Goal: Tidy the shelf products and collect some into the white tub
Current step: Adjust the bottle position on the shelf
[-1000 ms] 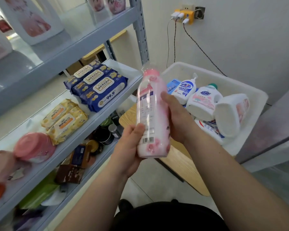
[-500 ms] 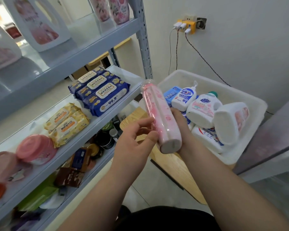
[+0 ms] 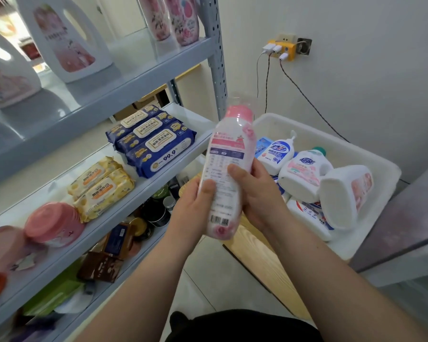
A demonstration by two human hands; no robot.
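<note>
Held product: a white and pink plastic bottle with a pink cap under clear shrink wrap, held in the air between the shelf and the tub, in neither of them.
Bottle pose: nearly upright, cap uppermost and leaning slightly right; the printed back label and barcode face the camera.
Left hand: grips the bottle's lower left side, thumb pressed on the label, fingers curled out of sight behind it.
Right hand: grips the bottle's right side a little higher, thumb on the label, fingers wrapped round the back.
White plastic tub: to the right of the bottle, standing on a light wooden desk.
Tub contents: a white pump bottle with a blue label, a white bottle with a green cap and a white handled jug with a pink label lying on its side, with more white bottles under them.
Grey metal shelf unit: to the left of the hands, three levels in view.
Top level: large white detergent jugs with pink labels and two pink floral bottles near the upright post.
Middle level: three dark blue wet-wipe packs at the right end, two yellow wet-wipe packs beside them, round pink lidded tubs further left.
Bottom level: dark tins and brown packets, too shadowed to tell apart.
Wall: a yellow plug adapter with cables hanging down behind the tub.
</note>
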